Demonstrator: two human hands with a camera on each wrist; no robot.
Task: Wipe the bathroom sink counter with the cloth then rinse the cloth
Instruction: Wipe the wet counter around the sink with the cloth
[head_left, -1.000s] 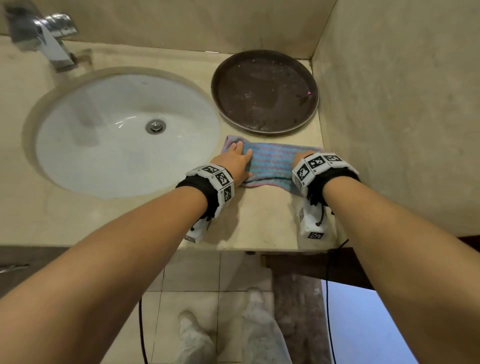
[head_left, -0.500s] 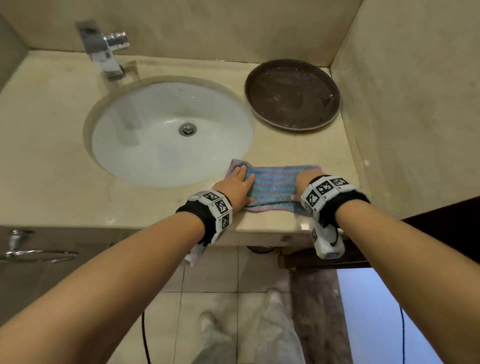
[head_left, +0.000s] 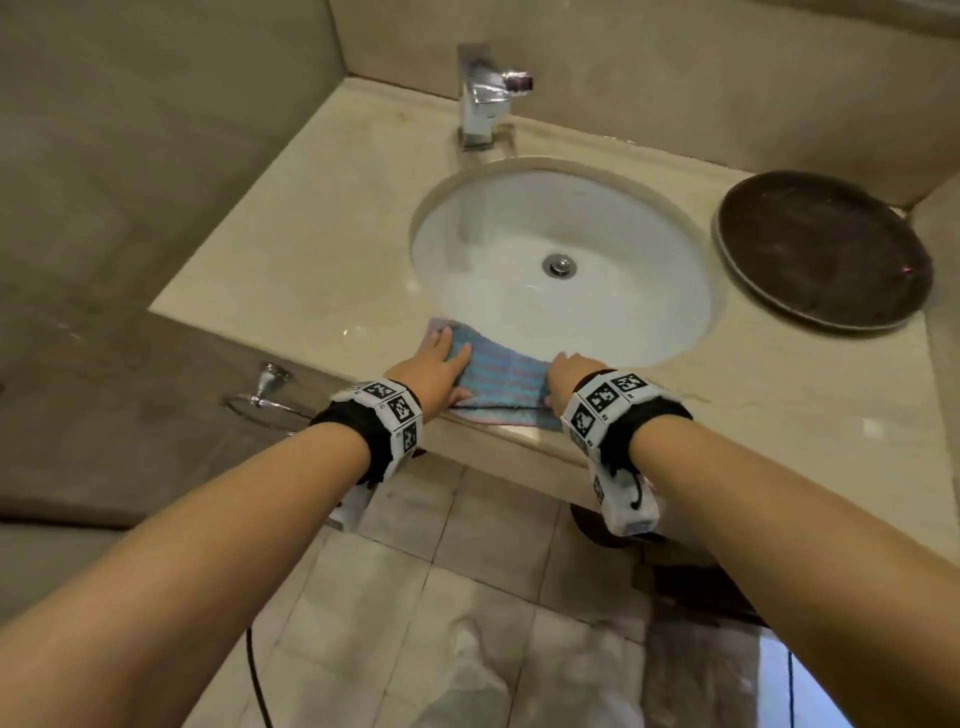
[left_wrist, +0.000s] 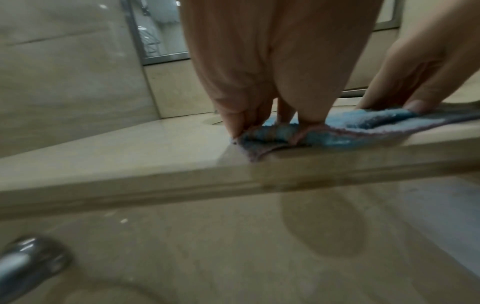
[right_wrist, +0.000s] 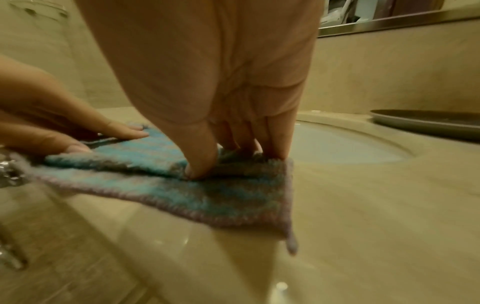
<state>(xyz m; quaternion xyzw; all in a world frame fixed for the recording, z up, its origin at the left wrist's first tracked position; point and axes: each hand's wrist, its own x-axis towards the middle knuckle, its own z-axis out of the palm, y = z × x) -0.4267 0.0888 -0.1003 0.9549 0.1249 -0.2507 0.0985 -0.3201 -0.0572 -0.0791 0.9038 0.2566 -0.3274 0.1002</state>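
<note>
A blue and pink striped cloth (head_left: 498, 379) lies flat on the beige counter (head_left: 322, 249), on the narrow strip between the white sink basin (head_left: 561, 291) and the front edge. My left hand (head_left: 441, 358) presses on its left end with straight fingers. My right hand (head_left: 563, 366) presses on its right end. In the left wrist view my left hand (left_wrist: 272, 121) pushes fingertips down into the cloth (left_wrist: 363, 127), which wrinkles a little. In the right wrist view my right hand (right_wrist: 233, 160) bears down with thumb and fingertips on the cloth (right_wrist: 207, 195), whose corner overhangs the edge.
A chrome faucet (head_left: 485, 98) stands behind the basin. A round dark brown tray (head_left: 821, 249) sits on the counter at the right, against the wall. Walls close in at left, back and right. A chrome towel ring (head_left: 270, 395) hangs below the counter's left part.
Both hands have slid the cloth leftward along the counter's front strip, from in front of the brown tray to in front of the basin. The head view has swung left.
</note>
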